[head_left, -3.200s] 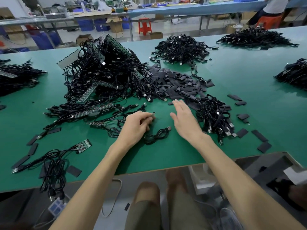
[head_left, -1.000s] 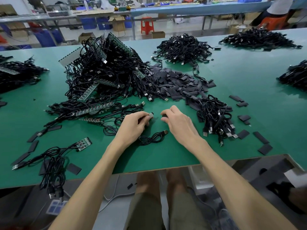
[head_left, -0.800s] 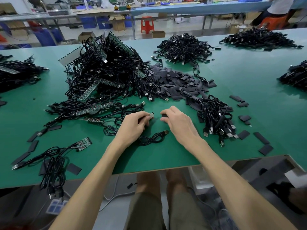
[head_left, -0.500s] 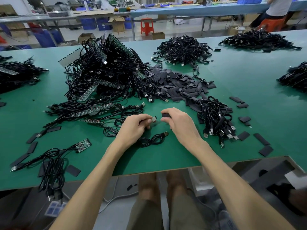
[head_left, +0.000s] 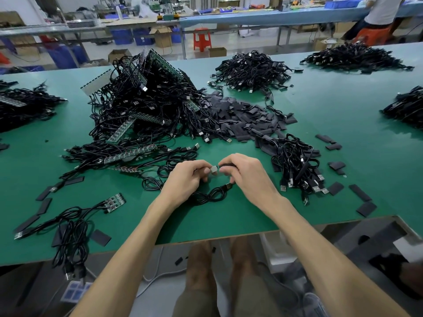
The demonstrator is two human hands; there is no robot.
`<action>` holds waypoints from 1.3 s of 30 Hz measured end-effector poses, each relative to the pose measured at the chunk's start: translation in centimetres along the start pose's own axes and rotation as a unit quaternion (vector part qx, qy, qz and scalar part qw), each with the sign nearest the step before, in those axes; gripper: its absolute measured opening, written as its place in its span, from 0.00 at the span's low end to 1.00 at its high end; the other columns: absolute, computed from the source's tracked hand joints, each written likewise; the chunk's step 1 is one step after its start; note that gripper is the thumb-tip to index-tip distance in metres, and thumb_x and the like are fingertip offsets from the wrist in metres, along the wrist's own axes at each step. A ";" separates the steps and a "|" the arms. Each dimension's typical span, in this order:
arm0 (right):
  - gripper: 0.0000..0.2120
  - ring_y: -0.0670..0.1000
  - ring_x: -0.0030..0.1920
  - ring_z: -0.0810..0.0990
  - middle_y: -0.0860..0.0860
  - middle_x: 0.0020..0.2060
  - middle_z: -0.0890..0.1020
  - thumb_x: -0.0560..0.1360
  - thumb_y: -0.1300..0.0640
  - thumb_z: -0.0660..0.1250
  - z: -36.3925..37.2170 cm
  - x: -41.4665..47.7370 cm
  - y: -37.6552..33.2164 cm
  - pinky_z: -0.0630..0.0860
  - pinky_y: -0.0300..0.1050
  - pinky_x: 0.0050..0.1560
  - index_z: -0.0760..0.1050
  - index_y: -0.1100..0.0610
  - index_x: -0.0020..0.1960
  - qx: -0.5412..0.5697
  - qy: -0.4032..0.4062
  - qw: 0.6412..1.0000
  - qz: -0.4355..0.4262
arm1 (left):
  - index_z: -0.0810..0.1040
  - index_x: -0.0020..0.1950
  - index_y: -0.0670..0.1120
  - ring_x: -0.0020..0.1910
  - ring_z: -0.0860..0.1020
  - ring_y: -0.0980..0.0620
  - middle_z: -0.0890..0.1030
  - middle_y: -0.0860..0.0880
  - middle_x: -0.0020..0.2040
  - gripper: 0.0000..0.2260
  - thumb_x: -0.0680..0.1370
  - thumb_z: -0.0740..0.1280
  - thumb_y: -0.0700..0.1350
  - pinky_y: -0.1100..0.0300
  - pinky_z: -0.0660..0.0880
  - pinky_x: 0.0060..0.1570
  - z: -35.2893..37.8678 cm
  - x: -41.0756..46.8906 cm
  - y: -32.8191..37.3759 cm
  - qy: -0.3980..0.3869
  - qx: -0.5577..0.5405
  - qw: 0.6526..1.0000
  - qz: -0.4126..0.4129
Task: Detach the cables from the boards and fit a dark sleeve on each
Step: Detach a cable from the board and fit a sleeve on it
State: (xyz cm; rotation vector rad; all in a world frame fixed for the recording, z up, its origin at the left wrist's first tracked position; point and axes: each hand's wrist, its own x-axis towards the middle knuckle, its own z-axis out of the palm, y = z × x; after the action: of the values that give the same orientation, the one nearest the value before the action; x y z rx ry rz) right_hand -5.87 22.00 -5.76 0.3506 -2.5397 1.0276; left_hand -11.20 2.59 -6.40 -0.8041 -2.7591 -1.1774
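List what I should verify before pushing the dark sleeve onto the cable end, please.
1. Left hand grips the small silvery cable end: ok.
2. Right hand pinches the flat dark sleeve: ok.
3. Sleeve faces the end, close beside it: ok.
4. Sleeve mouth open: cannot tell.
5. Thin black cable coil lies free on the green table: ok.

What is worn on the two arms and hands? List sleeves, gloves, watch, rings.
Nothing is worn. The left hand and right hand are bare: no gloves, no ring showing. The left forearm and right forearm are uncovered to the frame's edge: no sleeve, watch or band.
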 end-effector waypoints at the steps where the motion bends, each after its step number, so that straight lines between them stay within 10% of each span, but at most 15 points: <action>1: 0.05 0.48 0.32 0.80 0.47 0.44 0.81 0.80 0.60 0.69 0.0 0.1 0.0 0.79 0.49 0.45 0.82 0.58 0.55 0.013 -0.003 1.000 0.002 | 0.85 0.50 0.51 0.32 0.73 0.61 0.81 0.54 0.35 0.11 0.84 0.63 0.41 0.58 0.65 0.34 0.0 0.0 0.0 -0.001 0.000 1.000 0.002; 39: 0.11 0.57 0.53 0.81 0.56 0.50 0.84 0.79 0.58 0.71 -0.2 -0.6 -0.8 0.78 0.52 0.55 0.83 0.63 0.57 -0.102 0.001 0.993 -0.056 | 0.77 0.41 0.61 0.33 0.74 0.61 0.80 0.56 0.35 0.17 0.83 0.63 0.40 0.59 0.66 0.33 0.3 -0.3 0.2 0.003 0.020 1.000 0.011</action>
State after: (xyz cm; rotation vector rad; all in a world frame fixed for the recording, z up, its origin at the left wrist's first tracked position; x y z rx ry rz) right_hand -5.01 21.64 -5.44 0.4265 -2.5617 0.7190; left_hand -10.76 2.75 -6.58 -0.8227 -2.7529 -1.1152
